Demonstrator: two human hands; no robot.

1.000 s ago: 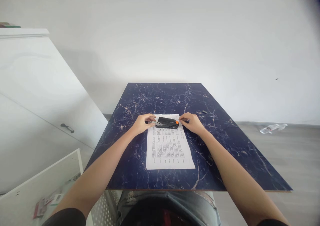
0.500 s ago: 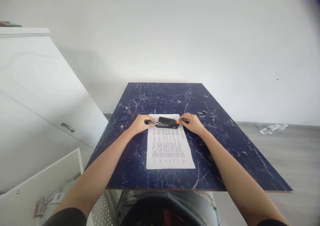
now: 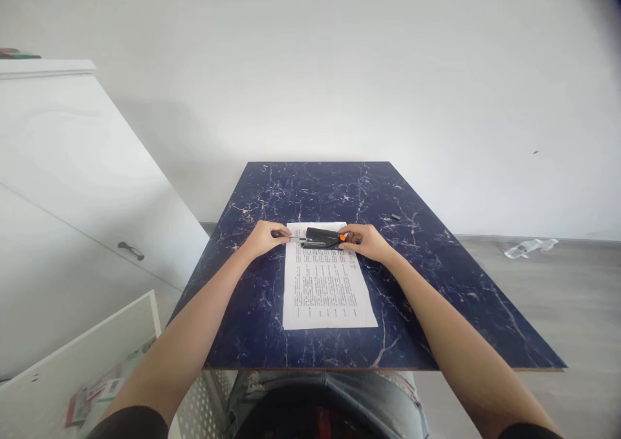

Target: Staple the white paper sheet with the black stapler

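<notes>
A black stapler (image 3: 323, 235) with an orange part at its right end lies crosswise over the top of a printed white sheet (image 3: 325, 290). My right hand (image 3: 366, 240) has its thumb and fingers closed round the stapler's right end. At the stapler's left end, my left hand (image 3: 268, 237) pinches a thin metal piece (image 3: 297, 239) that sticks out toward the left. The sheet rests flat on the dark blue marbled table (image 3: 310, 193).
A small dark piece (image 3: 395, 217) lies on the table right of the sheet. White cabinet (image 3: 72, 167) and an open drawer (image 3: 145, 310) stand at left. A clear plastic bottle (image 3: 528, 249) lies on the floor at right.
My left hand has moved left, and the metal piece now reaches farther out of the stapler. My right hand has closed round the stapler's right end.
</notes>
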